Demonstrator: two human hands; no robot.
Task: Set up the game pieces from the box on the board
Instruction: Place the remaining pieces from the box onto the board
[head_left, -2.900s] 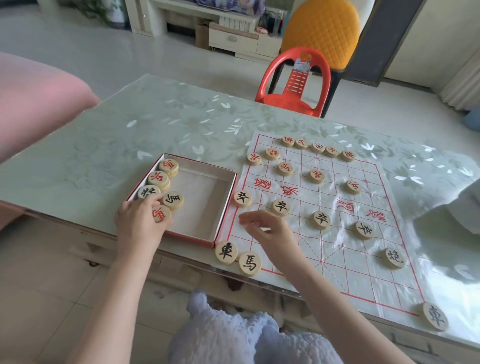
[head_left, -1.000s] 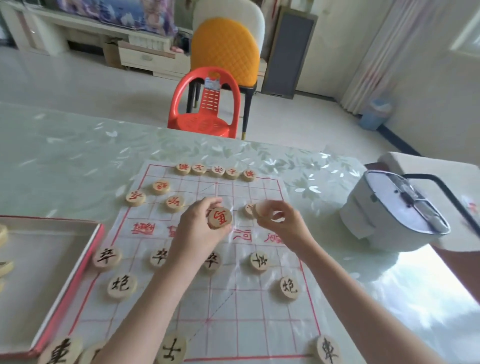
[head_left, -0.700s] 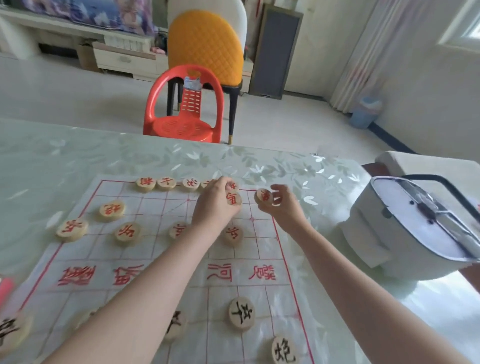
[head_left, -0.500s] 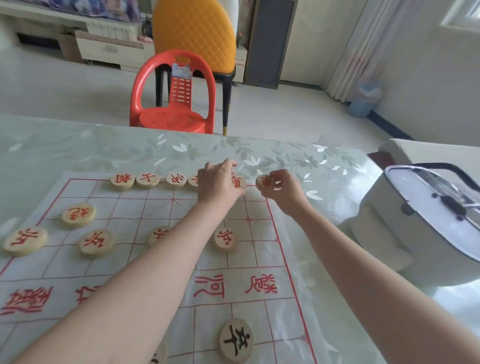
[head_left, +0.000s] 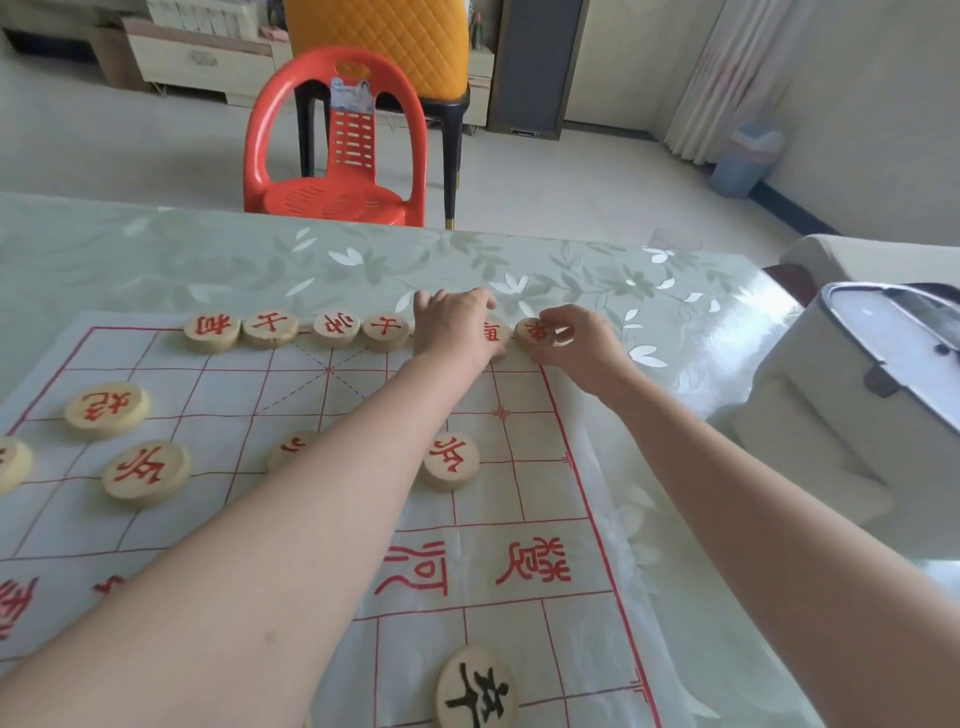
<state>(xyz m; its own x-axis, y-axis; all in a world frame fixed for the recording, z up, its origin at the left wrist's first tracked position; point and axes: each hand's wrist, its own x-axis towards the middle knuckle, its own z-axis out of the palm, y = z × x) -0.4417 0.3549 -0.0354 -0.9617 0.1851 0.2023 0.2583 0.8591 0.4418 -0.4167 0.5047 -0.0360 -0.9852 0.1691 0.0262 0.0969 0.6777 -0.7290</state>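
Directly ahead, a thin white board (head_left: 483, 623) printed with a red grid lies flat on a bench (head_left: 208, 260) covered in a pale, leaf-patterned sheet. Both arms reach to the board's far right corner. The right hand (head_left: 576, 348) pinches a round wooden corner piece (head_left: 535, 332) with red lettering between thumb and fingertips, right at the corner of the grid. The left hand (head_left: 457, 325) lies palm down just beside it, fingers curled over a neighbouring piece (head_left: 493, 332), also red-lettered and mostly hidden beneath the hand. To the left, along the same far edge, sits a row of four pieces (head_left: 336, 328) with red characters, side by side. Nearer the viewer, more red-lettered pieces are spread across the grid: a left piece (head_left: 106, 410), a lower left piece (head_left: 146, 473), and a right piece (head_left: 451, 460) between the two forearms. A black-lettered piece (head_left: 475, 691) sits at the bottom edge of the view. A white lidded container (head_left: 857, 395) stands on the bench to the right of the board. Beyond the bench, a red plastic chair (head_left: 332, 156) stands on the floor with a yellow padded chair (head_left: 379, 31) behind it.
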